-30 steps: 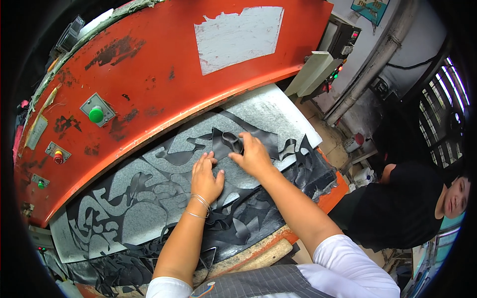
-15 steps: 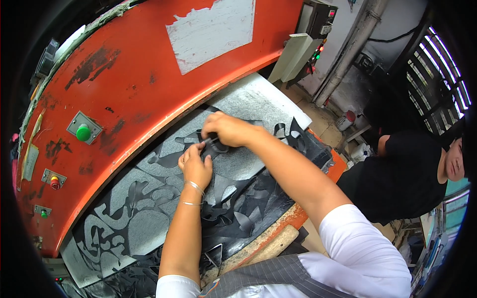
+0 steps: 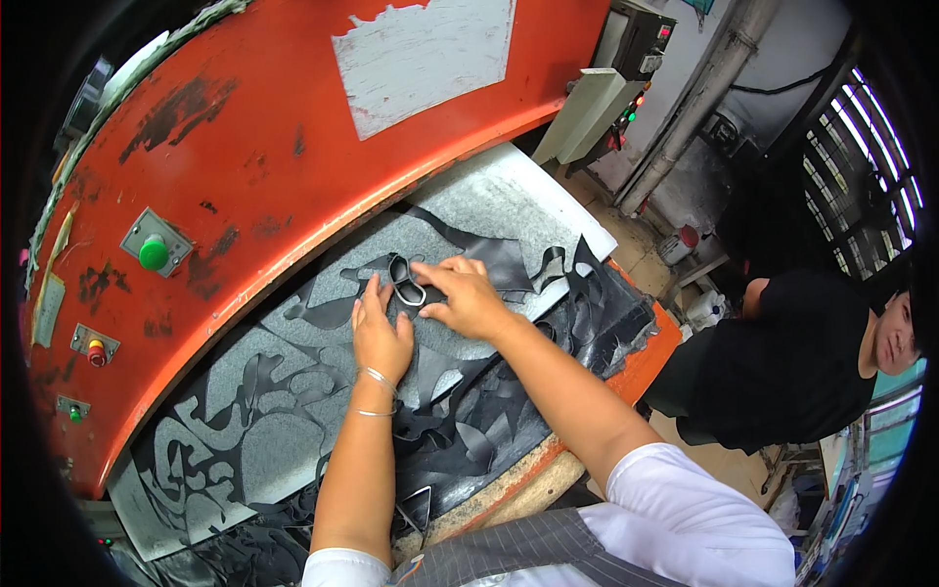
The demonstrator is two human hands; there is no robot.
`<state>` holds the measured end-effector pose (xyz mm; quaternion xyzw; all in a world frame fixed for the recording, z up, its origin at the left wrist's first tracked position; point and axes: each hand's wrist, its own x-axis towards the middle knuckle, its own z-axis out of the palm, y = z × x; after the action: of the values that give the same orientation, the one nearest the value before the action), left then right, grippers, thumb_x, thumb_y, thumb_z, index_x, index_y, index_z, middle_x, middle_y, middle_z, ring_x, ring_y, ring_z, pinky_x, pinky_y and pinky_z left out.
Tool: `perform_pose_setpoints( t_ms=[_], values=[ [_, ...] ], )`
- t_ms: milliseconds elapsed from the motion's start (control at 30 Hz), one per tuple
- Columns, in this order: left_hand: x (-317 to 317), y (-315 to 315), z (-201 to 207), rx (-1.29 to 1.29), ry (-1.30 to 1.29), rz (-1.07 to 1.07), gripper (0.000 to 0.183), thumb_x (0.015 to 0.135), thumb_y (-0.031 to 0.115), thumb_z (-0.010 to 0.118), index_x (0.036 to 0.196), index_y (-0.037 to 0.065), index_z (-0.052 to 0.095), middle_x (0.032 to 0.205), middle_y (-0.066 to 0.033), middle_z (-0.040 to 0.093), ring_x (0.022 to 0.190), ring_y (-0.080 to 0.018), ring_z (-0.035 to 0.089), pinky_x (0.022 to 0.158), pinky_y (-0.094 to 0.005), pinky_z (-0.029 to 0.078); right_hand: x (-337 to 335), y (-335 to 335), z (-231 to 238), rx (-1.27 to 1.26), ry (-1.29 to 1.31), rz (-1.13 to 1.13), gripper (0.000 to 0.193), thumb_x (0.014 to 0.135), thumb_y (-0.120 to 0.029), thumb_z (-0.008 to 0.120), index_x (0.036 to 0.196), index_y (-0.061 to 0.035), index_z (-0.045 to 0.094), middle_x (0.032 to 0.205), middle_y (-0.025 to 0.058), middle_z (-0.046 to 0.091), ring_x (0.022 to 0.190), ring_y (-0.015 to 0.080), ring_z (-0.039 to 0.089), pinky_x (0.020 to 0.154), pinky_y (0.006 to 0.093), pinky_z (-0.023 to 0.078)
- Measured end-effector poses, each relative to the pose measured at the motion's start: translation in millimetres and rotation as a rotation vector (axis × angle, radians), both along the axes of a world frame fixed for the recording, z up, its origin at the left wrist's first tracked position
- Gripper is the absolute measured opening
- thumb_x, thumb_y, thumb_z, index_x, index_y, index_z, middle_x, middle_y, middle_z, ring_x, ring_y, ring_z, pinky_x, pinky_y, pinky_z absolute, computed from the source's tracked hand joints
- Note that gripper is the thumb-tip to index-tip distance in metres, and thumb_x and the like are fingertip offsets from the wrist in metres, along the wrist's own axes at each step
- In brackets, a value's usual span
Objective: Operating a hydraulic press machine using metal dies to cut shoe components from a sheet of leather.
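A small dark metal cutting die [image 3: 402,281], shaped like a bent loop with a bright rim, stands on the black leather over the pale cutting board [image 3: 337,249]. My right hand [image 3: 467,296] has its index finger and thumb at the die's right side, gripping its edge. To the left of the die lies my left hand [image 3: 382,335], fingers stretched out and thumb apart, its fingertips close beside the die. The leather sheet [image 3: 494,259] is full of cut-out holes, with the board showing through.
An orange press [image 3: 264,147] with green and red buttons rises along the board's far side. Black leather scraps [image 3: 469,411] heap along the near edge. A control box [image 3: 592,112] stands at the back right. A person in black [image 3: 782,357] is to the right.
My right hand has drawn back to the right from over the die, so the die and more leather now show. My left hand's fingers have straightened beside it.
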<state>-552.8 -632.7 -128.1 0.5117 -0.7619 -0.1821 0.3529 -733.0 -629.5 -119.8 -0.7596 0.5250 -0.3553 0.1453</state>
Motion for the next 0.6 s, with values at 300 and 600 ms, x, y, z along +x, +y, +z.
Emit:
perform_pose_setpoints(
  t_ms=[300,600],
  values=[
    [7.5,3.6,8.9,0.078,0.046,0.071,0.065,0.080,0.003,0.062,0.139,-0.002,0.035,0.123,-0.0221,0.060,0.121,-0.0364,0.052,0.106,-0.0418,0.035,12.9,3.6,3.7,-0.065,-0.050,-0.031,0.065,0.073,-0.020,0.076,0.131,-0.0050,0.051,0.106,0.0017,0.070,0.107,0.0239,0.054,0.096,0.0399,0.037],
    [1.0,6.0,15.1,0.133,0.106,0.083,0.063,0.081,0.000,0.060,0.138,-0.002,0.036,0.125,-0.0232,0.060,0.121,-0.0314,0.055,0.104,-0.0368,0.038,10.4,-0.1,-1.3,-0.095,-0.072,-0.038,0.059,0.075,-0.018,0.073,0.129,-0.0060,0.052,0.104,0.0075,0.066,0.104,0.0256,0.055,0.094,0.0402,0.039]
  ],
)
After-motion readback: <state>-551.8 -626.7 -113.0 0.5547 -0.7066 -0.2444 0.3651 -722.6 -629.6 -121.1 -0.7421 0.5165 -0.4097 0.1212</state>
